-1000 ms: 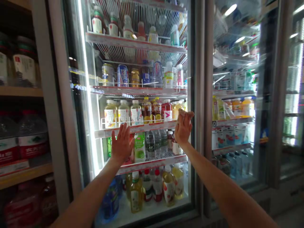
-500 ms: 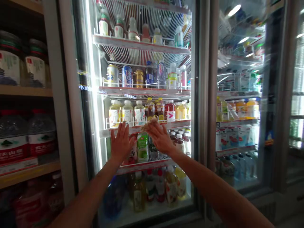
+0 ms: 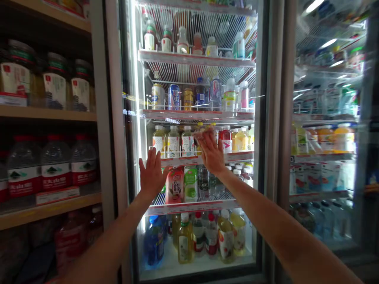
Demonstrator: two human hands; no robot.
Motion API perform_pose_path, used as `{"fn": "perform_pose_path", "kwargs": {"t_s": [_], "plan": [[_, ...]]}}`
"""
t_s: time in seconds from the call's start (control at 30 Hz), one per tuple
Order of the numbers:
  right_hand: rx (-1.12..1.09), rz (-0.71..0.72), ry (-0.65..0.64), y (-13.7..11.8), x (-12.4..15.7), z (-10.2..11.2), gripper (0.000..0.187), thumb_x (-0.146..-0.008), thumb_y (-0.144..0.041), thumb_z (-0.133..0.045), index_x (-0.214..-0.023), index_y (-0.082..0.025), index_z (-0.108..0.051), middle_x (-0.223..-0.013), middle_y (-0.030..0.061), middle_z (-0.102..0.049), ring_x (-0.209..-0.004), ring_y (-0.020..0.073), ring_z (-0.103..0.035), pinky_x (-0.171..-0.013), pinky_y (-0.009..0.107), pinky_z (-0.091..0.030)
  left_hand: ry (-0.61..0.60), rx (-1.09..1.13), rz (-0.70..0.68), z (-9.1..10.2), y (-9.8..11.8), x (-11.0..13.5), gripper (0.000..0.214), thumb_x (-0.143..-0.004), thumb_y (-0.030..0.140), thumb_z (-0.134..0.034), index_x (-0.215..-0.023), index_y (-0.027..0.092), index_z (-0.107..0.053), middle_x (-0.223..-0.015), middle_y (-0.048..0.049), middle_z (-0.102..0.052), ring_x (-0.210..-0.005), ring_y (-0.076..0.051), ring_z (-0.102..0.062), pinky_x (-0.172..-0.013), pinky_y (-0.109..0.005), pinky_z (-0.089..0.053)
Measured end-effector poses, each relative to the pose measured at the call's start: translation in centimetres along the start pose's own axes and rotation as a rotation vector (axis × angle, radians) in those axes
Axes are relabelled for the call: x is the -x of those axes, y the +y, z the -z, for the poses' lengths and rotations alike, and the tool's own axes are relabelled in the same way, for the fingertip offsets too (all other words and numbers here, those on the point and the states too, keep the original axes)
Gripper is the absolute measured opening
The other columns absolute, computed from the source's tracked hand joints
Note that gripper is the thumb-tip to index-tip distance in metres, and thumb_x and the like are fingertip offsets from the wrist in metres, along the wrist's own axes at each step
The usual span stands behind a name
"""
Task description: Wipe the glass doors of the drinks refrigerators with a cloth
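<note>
A lit fridge's glass door (image 3: 134, 136) stands in front of me. My left hand (image 3: 151, 173), fingers spread, is raised flat toward the glass; whether the palm touches it I cannot tell. My right hand (image 3: 212, 153) is at the glass, holding a pale, crumpled cloth (image 3: 199, 136) under its fingers. The cloth is partly hidden and blurred. Behind the right hand are yellow-capped bottles on the middle shelf. Just right of my left hand a red drink bottle (image 3: 174, 185) and a green drink bottle (image 3: 190, 183) show through the glass.
Wooden shelves (image 3: 50, 112) at the left hold dark jars and large red-labelled water bottles (image 3: 56, 159). A metal door frame (image 3: 280, 118) parts this door from another glass fridge (image 3: 322, 157) at the right. Several bottles (image 3: 185, 238) stand at the fridge bottom.
My right hand and the cloth have moved up the glass, from the shelf edge to bottle height. My left hand sits farther left against the fridge. The view has swung left.
</note>
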State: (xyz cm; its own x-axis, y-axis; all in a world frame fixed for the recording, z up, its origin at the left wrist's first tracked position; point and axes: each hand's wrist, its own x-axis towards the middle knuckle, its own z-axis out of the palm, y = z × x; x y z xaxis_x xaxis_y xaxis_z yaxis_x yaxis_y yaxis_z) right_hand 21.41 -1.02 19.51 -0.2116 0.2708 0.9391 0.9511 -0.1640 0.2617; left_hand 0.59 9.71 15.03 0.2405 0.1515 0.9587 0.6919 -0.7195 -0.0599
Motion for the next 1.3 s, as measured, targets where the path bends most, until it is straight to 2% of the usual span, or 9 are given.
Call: {"fn": "perform_pose_path", "kwargs": {"t_s": [0.1, 0.23, 0.4, 0.57, 0.73, 0.9, 1.07, 1.23, 1.3], "plan": [[-0.008, -0.055, 0.041, -1.3, -0.8, -0.7, 0.062, -0.088, -0.018, -0.041, -0.147, -0.024, -0.022, -0.152, 0.0066, -0.027, -0.142, 0.03, -0.015, -0.113, 0.058, -0.015, -0.031, -0.004, 0.004, 0.3, -0.9, -0.1, 0.064, -0.092, 0.044, -0.029, -0.147, 0.014, -0.013, -0.151, -0.0156, -0.022, -0.141, -0.027, -0.019, -0.114, -0.056, -0.006], [-0.033, 0.412, -0.187, -3.9, -1.0, -1.4, 0.059, -0.087, -0.019, -0.045, -0.143, -0.029, -0.03, -0.15, -0.0011, -0.033, -0.142, 0.0211, -0.019, -0.116, 0.049, -0.014, -0.012, -0.024, 0.025, 0.7, -2.1, 0.2, 0.063, -0.092, 0.043, -0.029, -0.147, 0.015, -0.014, -0.151, -0.0141, -0.023, -0.141, -0.026, -0.02, -0.114, -0.055, -0.006], [-0.012, 0.075, -0.1, -5.4, -2.9, -1.5, 0.06, -0.087, -0.018, -0.043, -0.145, -0.021, -0.028, -0.154, 0.0049, -0.023, -0.143, 0.0271, -0.013, -0.115, 0.055, -0.011, -0.047, -0.048, 0.067, 1.4, -3.8, 0.7, 0.062, -0.092, 0.042, -0.028, -0.145, 0.013, -0.02, -0.151, -0.0159, -0.022, -0.141, -0.028, -0.02, -0.113, -0.057, -0.008], [-0.079, 0.425, -0.233, -7.2, -3.7, -2.0, 0.058, -0.086, -0.016, -0.044, -0.143, -0.026, -0.032, -0.151, -0.0006, -0.031, -0.142, 0.0208, -0.016, -0.118, 0.049, -0.008, -0.055, -0.065, 0.095, 1.8, -5.0, 0.9, 0.062, -0.092, 0.043, -0.028, -0.144, 0.011, -0.024, -0.15, -0.018, -0.025, -0.14, -0.029, -0.022, -0.112, -0.058, -0.01], [-0.074, 0.148, -0.128, -8.9, -6.0, -2.4, 0.061, -0.086, -0.015, -0.044, -0.145, -0.019, -0.027, -0.155, 0.0048, -0.022, -0.143, 0.0269, -0.012, -0.115, 0.056, -0.006, -0.048, -0.084, 0.068, 2.3, -6.3, 1.2, 0.061, -0.092, 0.042, -0.028, -0.145, 0.012, -0.021, -0.15, -0.0175, -0.024, -0.14, -0.028, -0.022, -0.113, -0.057, -0.01], [-0.122, 0.473, -0.175, -11.6, -7.0, -3.8, 0.061, -0.085, -0.013, -0.044, -0.143, -0.024, -0.03, -0.152, -0.0001, -0.029, -0.144, 0.0195, -0.012, -0.118, 0.047, -0.002, -0.076, -0.136, 0.125, 3.5, -7.8, 1.9, 0.061, -0.091, 0.04, -0.03, -0.142, 0.007, -0.028, -0.149, -0.0196, -0.026, -0.14, -0.029, -0.023, -0.112, -0.058, -0.012], [-0.191, 0.242, -0.117, -14.3, -8.3, -4.8, 0.057, -0.086, -0.008, -0.037, -0.142, -0.019, -0.033, -0.152, 0.0058, -0.029, -0.143, 0.0238, -0.014, -0.116, 0.055, -0.003, -0.077, -0.176, 0.153, 4.5, -8.9, 2.2, 0.062, -0.091, 0.04, -0.027, -0.143, 0.006, -0.025, -0.15, -0.0179, -0.024, -0.14, -0.029, -0.023, -0.112, -0.058, -0.012], [-0.214, 0.583, -0.219, -14.3, -6.4, -4.4, 0.05, -0.087, -0.009, -0.038, -0.134, -0.026, -0.044, -0.147, -0.0019, -0.039, -0.141, 0.018, -0.022, -0.118, 0.048, -0.01, -0.036, -0.185, 0.144, 4.9, -9.4, 2.2, 0.062, -0.092, 0.043, -0.024, -0.142, 0.006, -0.028, -0.149, -0.0196, -0.028, -0.139, -0.029, -0.025, -0.112, -0.058, -0.013], [-0.186, 0.507, -0.181, -12.6, -6.7, -3.7, 0.054, -0.086, -0.009, -0.042, -0.137, -0.027, -0.04, -0.149, -0.0011, -0.036, -0.142, 0.0197, -0.02, -0.118, 0.05, -0.009, -0.033, -0.176, 0.135, 4.8, -9.2, 1.9, 0.062, -0.092, 0.043, -0.025, -0.142, 0.006, -0.027, -0.149, -0.0199, -0.027, -0.139, -0.029, -0.024, -0.111, -0.058, -0.013]]}}
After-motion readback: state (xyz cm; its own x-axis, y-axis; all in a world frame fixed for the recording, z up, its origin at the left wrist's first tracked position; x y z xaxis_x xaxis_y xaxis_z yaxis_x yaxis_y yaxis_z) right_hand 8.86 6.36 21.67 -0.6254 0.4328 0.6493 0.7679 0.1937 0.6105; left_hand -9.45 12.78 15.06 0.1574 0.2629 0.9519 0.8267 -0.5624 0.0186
